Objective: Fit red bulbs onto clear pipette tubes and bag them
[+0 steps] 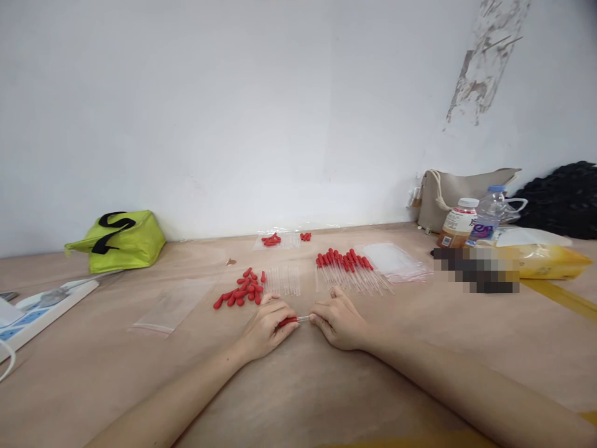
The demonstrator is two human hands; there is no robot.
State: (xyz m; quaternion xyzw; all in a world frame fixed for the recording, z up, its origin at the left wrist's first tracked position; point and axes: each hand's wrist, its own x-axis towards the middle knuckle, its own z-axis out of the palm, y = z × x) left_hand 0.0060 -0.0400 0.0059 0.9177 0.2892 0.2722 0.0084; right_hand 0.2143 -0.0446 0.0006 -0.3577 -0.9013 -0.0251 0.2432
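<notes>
Hands meet mid-table w/ forearms resting on the wood. Left hand [265,325] pinches a red rubber bulb [288,322]; right hand [338,323] grips a clear glass tube [304,318], probably already seated in the bulb, tho the joint is too small to tell. Best kept axial: short grip near the tube end, slight twist, no bending. Loose bulbs [240,292] lie just behind the left hand, finished droppers [347,264] behind the right.
</notes>
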